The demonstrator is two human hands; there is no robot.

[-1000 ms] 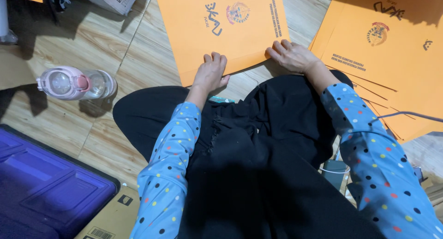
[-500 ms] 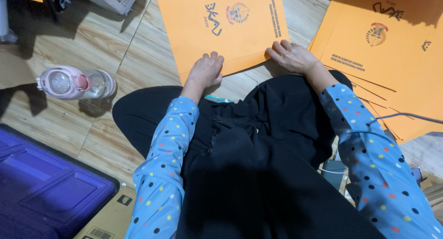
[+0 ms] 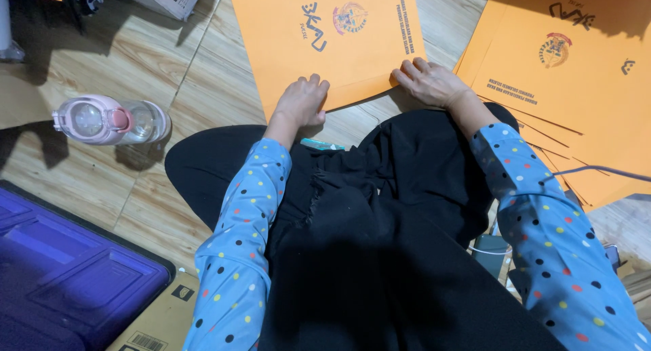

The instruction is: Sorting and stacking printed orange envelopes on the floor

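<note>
Right now, an orange folder (image 3: 325,46) lies flat on the wooden floor (image 3: 135,73), straight ahead of the person's knees, and both hands are on its near edge. Left hand (image 3: 302,100) sits curled at the lower left corner, fingers bent onto the card, pressing rather than gripping as far as I can tell. Right hand (image 3: 430,83) lies flatter at the lower right corner, fingers spread over the edge. Whether either thumb is tucked under the sheet, I cannot tell. Judging by this, the folder is laid down and being squared or pressed; nothing is lifted yet. Off to the right, a stack (image 3: 569,87) of matching orange folders fans across the floor. Left, a pink-lidded bottle (image 3: 112,120) lies on its side, and a purple tray (image 3: 61,270) sits nearer.
</note>
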